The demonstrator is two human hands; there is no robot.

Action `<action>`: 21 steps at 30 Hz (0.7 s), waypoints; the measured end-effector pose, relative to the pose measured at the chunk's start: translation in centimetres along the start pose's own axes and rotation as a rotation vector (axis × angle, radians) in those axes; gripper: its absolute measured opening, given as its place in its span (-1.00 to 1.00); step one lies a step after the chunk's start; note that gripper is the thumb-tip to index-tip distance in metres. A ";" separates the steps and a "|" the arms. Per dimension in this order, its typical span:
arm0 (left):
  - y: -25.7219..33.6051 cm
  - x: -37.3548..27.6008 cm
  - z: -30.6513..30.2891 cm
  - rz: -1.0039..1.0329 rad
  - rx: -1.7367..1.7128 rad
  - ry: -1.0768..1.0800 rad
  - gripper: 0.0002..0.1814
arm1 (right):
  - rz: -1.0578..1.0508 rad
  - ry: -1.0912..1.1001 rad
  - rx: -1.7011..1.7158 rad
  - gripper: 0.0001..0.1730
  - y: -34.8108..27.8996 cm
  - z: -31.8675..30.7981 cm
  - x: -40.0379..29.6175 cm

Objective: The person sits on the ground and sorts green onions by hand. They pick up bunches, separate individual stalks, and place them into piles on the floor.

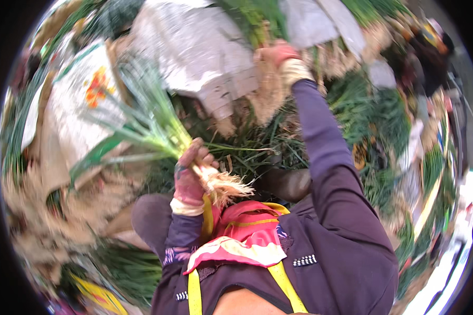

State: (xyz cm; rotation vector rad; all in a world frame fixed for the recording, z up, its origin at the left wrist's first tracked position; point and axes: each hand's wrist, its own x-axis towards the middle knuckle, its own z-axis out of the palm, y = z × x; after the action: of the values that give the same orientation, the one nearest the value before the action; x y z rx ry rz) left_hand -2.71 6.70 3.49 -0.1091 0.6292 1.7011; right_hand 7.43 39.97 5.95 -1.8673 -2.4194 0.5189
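My left hand [190,171], in a soiled pink glove with a pale cuff, grips a bunch of green onions [169,138] around the lower stalks. The leaves fan out to the upper left, and the pale roots [226,183] point to the lower right above my lap. My right arm is stretched far forward. At its end my right hand [280,55], gloved in pink too, is at the stalks of more green onions [256,19], with a mass of roots [269,94] just below it. Blur hides whether its fingers close on any stalk.
White sheeting [197,51] covers part of the heap ahead. A white sack [82,98] with an orange print lies to the left. Loose leaves [283,138] litter the ground by my boot [285,184]. More green onions [362,106] lie to the right; people [421,59] are beyond.
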 end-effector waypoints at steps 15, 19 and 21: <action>1.0 -0.2 -2.6 -0.160 -0.081 -0.246 -0.83 | -0.547 -0.046 -0.043 -0.72 -3.2 4.1 -2.2; 1.2 -0.7 -3.1 -0.144 -0.160 -0.227 -0.57 | -0.353 -0.079 -0.085 -0.72 -1.2 3.9 -2.8; 1.6 -0.4 -4.1 -0.103 -0.098 -0.323 -0.44 | -0.483 0.132 0.050 -0.76 -0.4 0.8 -3.8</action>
State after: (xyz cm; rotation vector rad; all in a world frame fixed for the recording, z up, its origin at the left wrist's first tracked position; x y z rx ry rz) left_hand -5.15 4.33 0.76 0.0630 0.2948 1.6046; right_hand 7.88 36.13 5.98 -1.1864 -2.6032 0.3993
